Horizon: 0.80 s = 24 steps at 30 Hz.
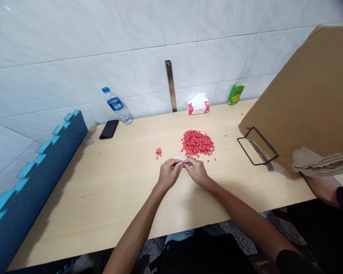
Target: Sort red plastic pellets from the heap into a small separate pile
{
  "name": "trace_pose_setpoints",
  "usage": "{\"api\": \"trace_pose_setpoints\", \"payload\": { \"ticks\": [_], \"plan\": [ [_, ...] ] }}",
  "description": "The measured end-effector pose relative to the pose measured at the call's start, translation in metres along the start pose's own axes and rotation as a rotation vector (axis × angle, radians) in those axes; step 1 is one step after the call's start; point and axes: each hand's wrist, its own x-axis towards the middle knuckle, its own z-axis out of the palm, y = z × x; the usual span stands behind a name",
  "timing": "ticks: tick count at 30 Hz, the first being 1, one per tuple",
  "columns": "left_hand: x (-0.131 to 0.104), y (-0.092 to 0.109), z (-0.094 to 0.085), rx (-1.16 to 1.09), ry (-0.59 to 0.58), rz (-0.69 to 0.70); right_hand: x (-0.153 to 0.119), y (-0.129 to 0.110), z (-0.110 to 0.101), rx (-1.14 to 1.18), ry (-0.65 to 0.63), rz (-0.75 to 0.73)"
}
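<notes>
My left hand [169, 172] and my right hand [196, 170] meet fingertip to fingertip just above the table. Both are pinched closed around a tiny reddish piece [182, 163], mostly hidden by the fingers. It looks like the small red pieces in the large pile [197, 143], which lies right behind my hands. A much smaller cluster of red pieces [159, 153] sits to the left of that pile, beyond my left hand. A few single pieces lie loose around the large pile's near edge.
A blue foam panel [42, 171] borders the table [117, 190] on the left; a cardboard sheet [300, 102] with a black wire stand [257, 146] borders the right. Along the wall are a phone [109, 129], water bottle [118, 107], tissue pack [199, 105] and green carton [236, 94]. Another person's arm [322, 188] shows at right.
</notes>
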Motion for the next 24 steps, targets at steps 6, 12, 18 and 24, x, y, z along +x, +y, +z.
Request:
{"api": "trace_pose_setpoints", "payload": {
  "ticks": [6, 12, 18, 24],
  "plan": [
    [-0.0001, -0.0029, -0.0001, -0.027, 0.004, -0.035, -0.0008, -0.0034, -0.001, -0.006, -0.015, -0.027],
    [-0.0005, -0.0058, 0.0009, -0.028, 0.02, -0.052, -0.0002, -0.0069, -0.003, -0.032, 0.0, -0.061],
    [-0.0008, -0.0058, 0.0016, -0.055, 0.003, -0.055, -0.0008, -0.0045, -0.0023, -0.044, 0.004, -0.081],
    [0.0001, -0.0067, 0.0007, -0.141, -0.01, -0.093, -0.0025, -0.0006, -0.0006, -0.013, 0.013, -0.105]
  ]
}}
